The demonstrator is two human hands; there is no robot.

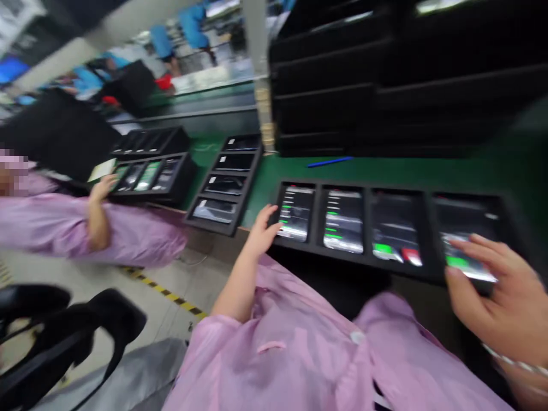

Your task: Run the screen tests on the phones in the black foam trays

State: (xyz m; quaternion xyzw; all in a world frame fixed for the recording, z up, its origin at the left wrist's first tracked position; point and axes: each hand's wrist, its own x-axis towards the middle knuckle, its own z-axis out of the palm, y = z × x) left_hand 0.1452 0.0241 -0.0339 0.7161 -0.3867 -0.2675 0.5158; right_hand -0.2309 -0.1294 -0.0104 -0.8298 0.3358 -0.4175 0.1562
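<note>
A long black tray (pixel 363 187) lies on the green bench in front of me and holds several lit phones side by side. My left hand (pixel 260 229) rests at the tray's left end, fingers stretched out and touching the leftmost phone (pixel 296 210). My right hand (pixel 500 291) is spread over the rightmost phone (pixel 464 254), fingertips on its screen near a green band. Between them, the middle phone (pixel 343 220) and its neighbour (pixel 394 228) lie untouched. Neither hand grips anything. The picture is smeared by motion.
A second black tray of phones (pixel 225 182) lies angled to the left. A co-worker's hand (pixel 103 188) reaches a further tray (pixel 149 177). A blue pen (pixel 329 162) lies behind my tray. Stacked black trays (pixel 385 74) stand at the back. A black chair (pixel 64 337) is at lower left.
</note>
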